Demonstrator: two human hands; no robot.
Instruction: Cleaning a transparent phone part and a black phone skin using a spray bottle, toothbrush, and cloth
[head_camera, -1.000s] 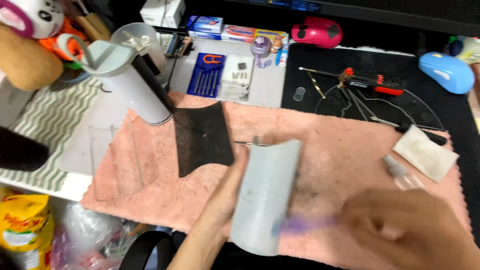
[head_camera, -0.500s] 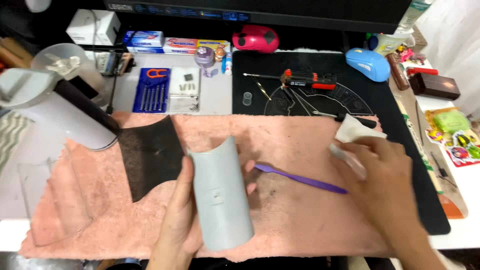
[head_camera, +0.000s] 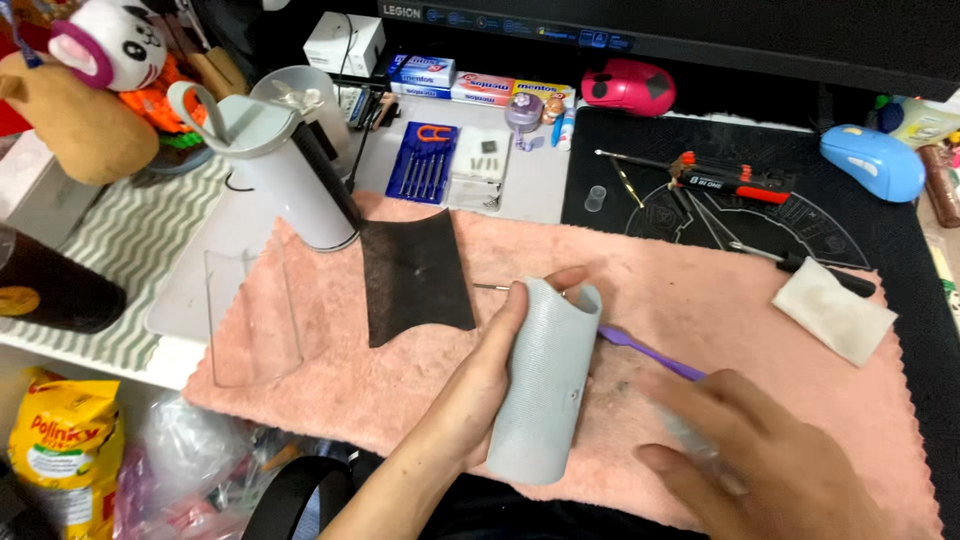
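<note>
1. Right hand (head_camera: 760, 465) nearest the camera, low over the pink cloth (head_camera: 700, 300); fingers loosely spread, blurred; something pale may sit under them, cannot tell if held.
2. Left hand (head_camera: 490, 375) wraps the ribbed grey curved shell (head_camera: 545, 385), thumb on its left edge, fingers behind; the shell stands tilted on the cloth, hollow side away.
3. Purple-handled tool (head_camera: 650, 352) lies on the cloth just beside the shell's right edge.
4. To work well: keep the shell braced against the cloth, grip the edges, not the ribbed face.
5. Farther: black mesh sheet (head_camera: 415, 275), folded wipe (head_camera: 833, 310), white cylinder (head_camera: 290, 175), red screwdriver (head_camera: 735, 172).
</note>
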